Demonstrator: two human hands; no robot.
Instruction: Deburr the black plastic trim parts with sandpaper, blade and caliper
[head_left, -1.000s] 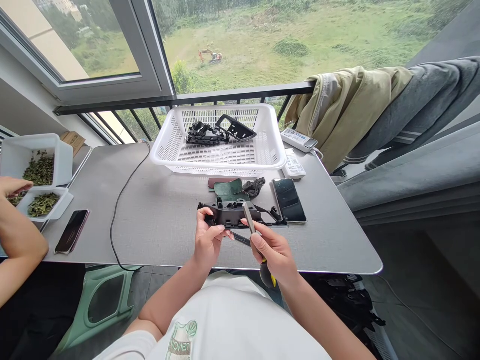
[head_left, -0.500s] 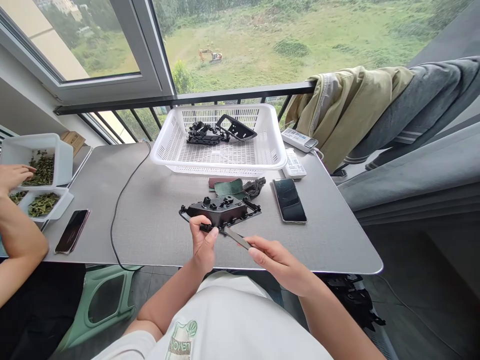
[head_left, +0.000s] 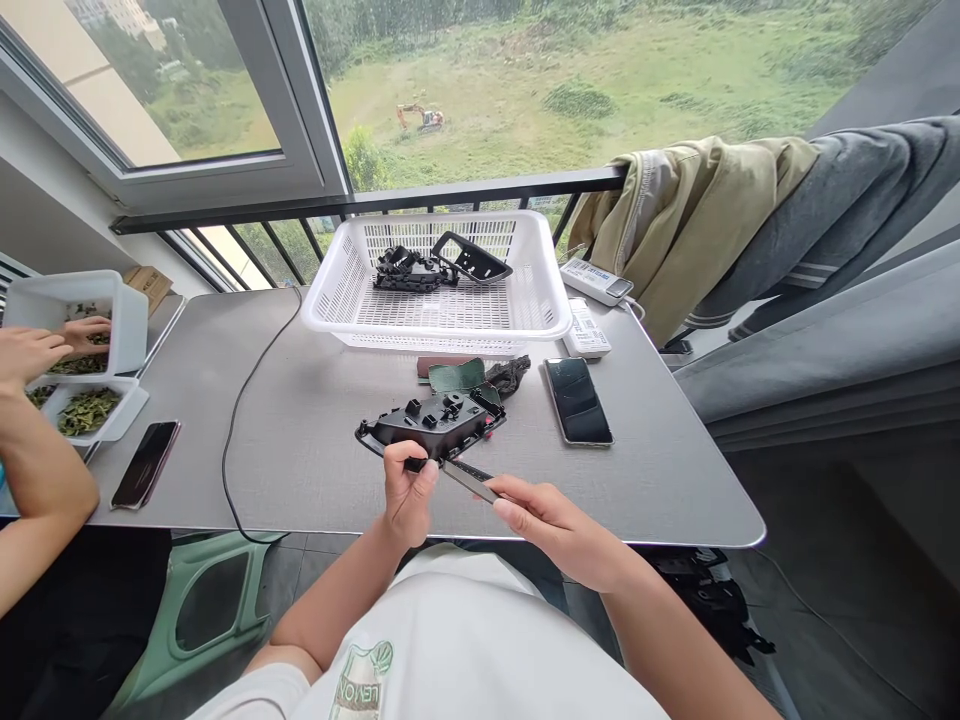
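Note:
My left hand point(head_left: 409, 500) is closed on the near edge of a black moulded plastic part point(head_left: 431, 425), with clips and ribs on its upper side. My right hand point(head_left: 551, 520) grips a flat grey metal file point(head_left: 469, 480), which slants up to the left. The file's tip meets the part's near edge beside my left thumb; exact contact is hard to make out. Just behind the part lie a green piece of sandpaper point(head_left: 457, 377), a brownish-red strip point(head_left: 439, 363) and a crumpled black cloth point(head_left: 508, 375).
A white plastic basket point(head_left: 439, 330) holding black plastic parts stands at the back. A phone point(head_left: 577, 400) lies to the right, another phone point(head_left: 146, 463) to the left. A black cable point(head_left: 232, 430) crosses the table. At far left, another person's hands point(head_left: 34, 350) reach into a container of leaves.
The plastic part has shifted slightly left and tilted in my left hand. The file's angle is a little steeper. The other person's second hand has come into sight in the container.

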